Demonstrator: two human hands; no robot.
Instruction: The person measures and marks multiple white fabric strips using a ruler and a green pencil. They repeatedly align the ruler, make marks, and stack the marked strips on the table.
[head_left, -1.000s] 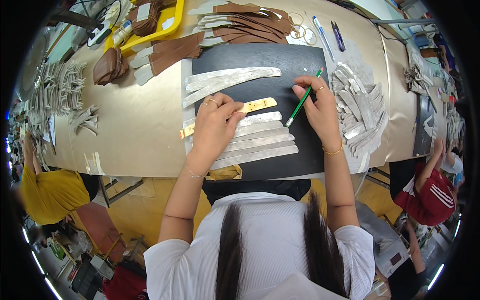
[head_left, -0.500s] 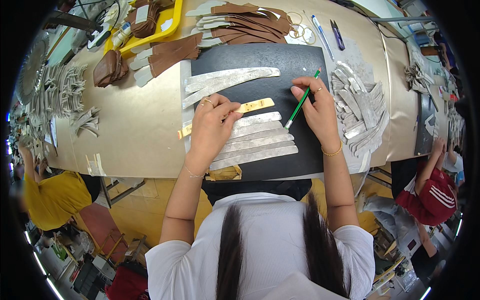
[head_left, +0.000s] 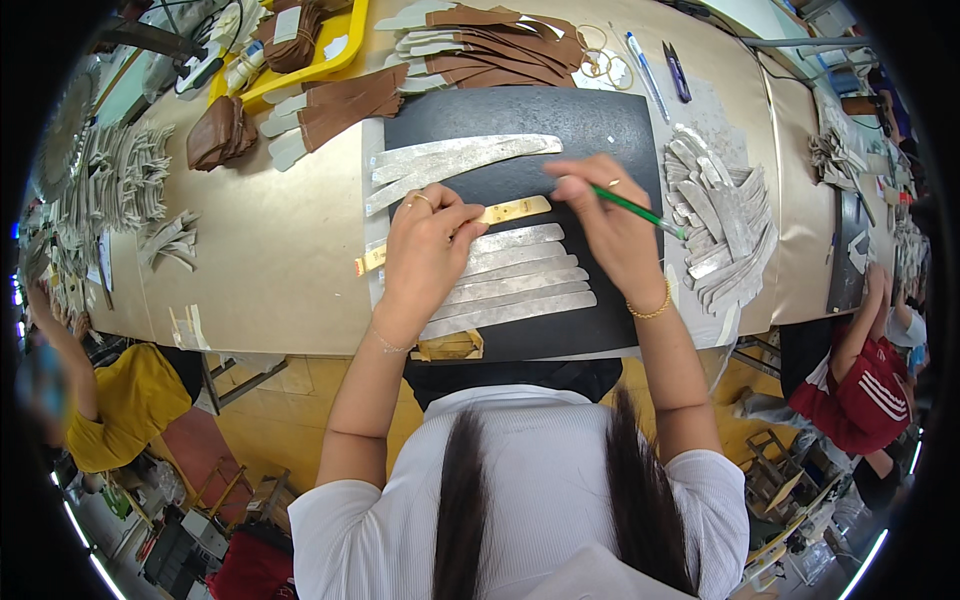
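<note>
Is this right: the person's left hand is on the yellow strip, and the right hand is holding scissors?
Not scissors: the head view shows the right hand holding a green pencil. The left hand is on the yellow strip.

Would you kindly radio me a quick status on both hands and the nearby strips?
Left hand gripping yellow strip. Right hand holding green pencil, tip not visible. Grey strips on both sides of yellow strip, on black board.

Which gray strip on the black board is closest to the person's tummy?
The bottom gray strip: it lies nearest the lower edge of the black board, while all the others there lie farther up.
</note>
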